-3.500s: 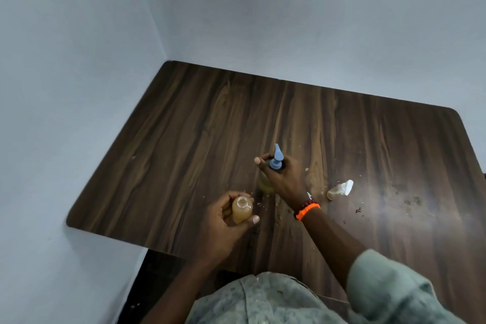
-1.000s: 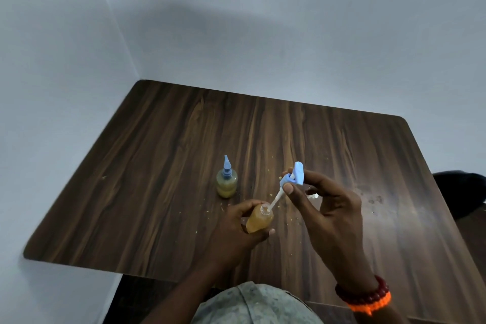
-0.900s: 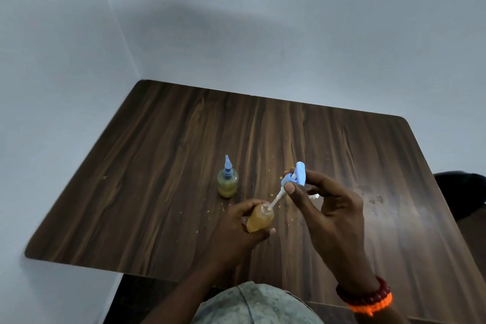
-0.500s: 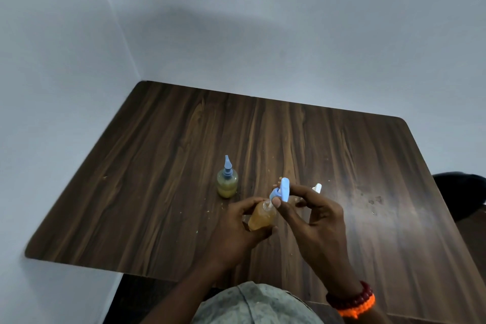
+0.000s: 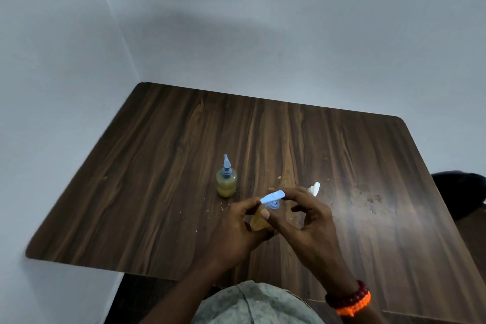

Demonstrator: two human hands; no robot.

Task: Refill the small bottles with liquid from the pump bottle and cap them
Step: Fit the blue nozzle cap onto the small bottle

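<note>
My left hand (image 5: 236, 229) grips a small amber bottle (image 5: 258, 219) just above the table's near middle. My right hand (image 5: 302, 221) pinches the blue pump cap (image 5: 272, 198), which now sits on that bottle's neck; the dip tube is hidden inside. A second small bottle (image 5: 226, 181) of yellowish liquid stands upright to the left, with its own blue pump cap on. A white-capped bottle (image 5: 314, 189) shows only partly behind my right fingers.
The dark wooden table (image 5: 157, 166) fills a corner between two pale walls. Crumbs and dried spots (image 5: 368, 200) are scattered to the right. A dark object (image 5: 460, 187) lies off the table's right edge.
My right hand lowered the blue pump cap: its tube slid down into the amber bottle and the cap came onto the neck. The nozzle has turned sideways. The left hand kept holding the bottle.
</note>
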